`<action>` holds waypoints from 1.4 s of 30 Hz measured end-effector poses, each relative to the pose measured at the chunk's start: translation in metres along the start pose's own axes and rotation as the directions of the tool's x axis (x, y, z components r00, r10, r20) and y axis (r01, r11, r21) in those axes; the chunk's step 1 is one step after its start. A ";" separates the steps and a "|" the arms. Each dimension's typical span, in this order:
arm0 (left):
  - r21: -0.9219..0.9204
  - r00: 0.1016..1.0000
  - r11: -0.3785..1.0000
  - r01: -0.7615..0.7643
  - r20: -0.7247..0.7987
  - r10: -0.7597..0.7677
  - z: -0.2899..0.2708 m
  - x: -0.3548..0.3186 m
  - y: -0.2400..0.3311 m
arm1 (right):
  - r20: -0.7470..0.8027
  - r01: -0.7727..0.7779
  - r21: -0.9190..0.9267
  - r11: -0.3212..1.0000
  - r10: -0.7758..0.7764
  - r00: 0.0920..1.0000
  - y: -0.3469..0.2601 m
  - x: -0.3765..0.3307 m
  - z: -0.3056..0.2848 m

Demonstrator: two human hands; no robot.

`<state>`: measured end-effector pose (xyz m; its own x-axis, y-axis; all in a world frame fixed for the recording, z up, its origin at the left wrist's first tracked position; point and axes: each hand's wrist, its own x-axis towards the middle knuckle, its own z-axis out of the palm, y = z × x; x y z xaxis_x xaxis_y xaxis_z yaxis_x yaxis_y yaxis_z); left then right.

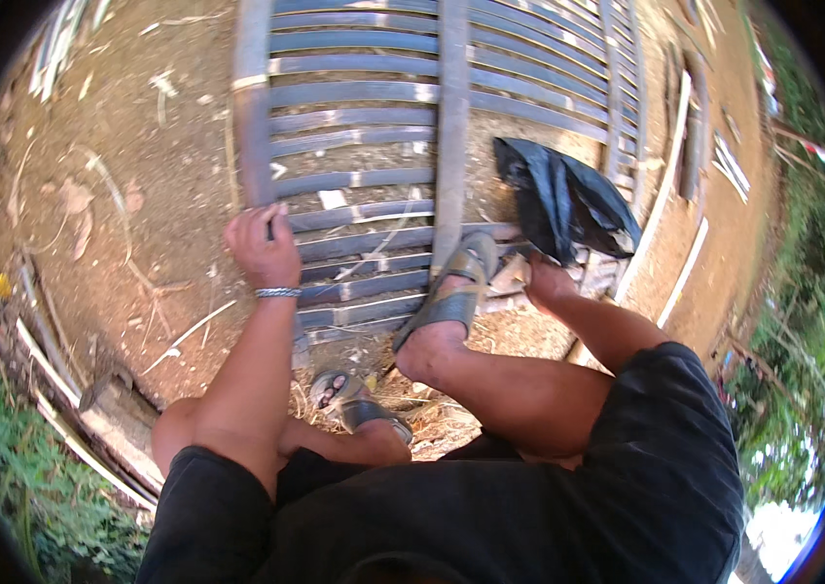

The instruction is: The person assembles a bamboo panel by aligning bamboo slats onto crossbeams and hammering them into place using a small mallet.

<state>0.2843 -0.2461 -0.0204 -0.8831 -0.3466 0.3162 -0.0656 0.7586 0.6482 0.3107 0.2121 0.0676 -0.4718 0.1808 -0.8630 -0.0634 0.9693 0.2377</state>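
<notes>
A lattice of dark split-bamboo slats (354, 92) lies on the ground, fixed across long rails. My left hand (265, 251) is curled over the left rail (253, 136) near its closer end, with a woven bracelet on the wrist. Something small and dark shows between its thumb and fingers. To the right, my right hand (547, 277) reaches low over the lattice's near right part. A crumpled black plastic bag (563, 200) lies just beyond it, and that hand's fingers are mostly hidden. My right sandalled foot (456, 292) presses on the slats beside the middle rail (452, 117).
My left sandalled foot (349, 399) stands on straw and shavings. Bamboo strips (682, 146) and poles lie along the right side. A cut log (121, 409) and long strips lie at the lower left. Green plants (43, 487) border the bare earth on both sides.
</notes>
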 end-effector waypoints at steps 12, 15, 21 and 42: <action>-0.082 0.986 0.983 0.164 -0.009 -0.165 -0.007 0.003 0.007 | 0.088 0.088 -0.096 0.991 -0.080 0.993 0.047 -0.050 -0.072; -0.117 0.957 0.956 0.268 -0.081 -0.279 0.001 0.008 0.007 | 0.163 0.063 0.005 0.998 -0.063 0.985 0.073 -0.064 -0.090; -0.112 0.931 0.949 0.294 -0.191 -0.311 0.013 0.020 0.008 | 0.090 0.301 0.214 0.929 -0.326 0.941 0.020 -0.095 -0.142; -0.070 0.937 0.955 0.287 -0.186 -0.295 0.005 0.026 0.004 | -0.205 0.706 0.324 0.630 -0.682 0.702 -0.259 -0.039 -0.164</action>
<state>0.2585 -0.2495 -0.0128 -0.7219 -0.6514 0.2336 -0.2838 0.5865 0.7586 0.2012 -0.0730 0.1129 -0.4688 -0.5678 -0.6766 -0.0878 0.7922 -0.6040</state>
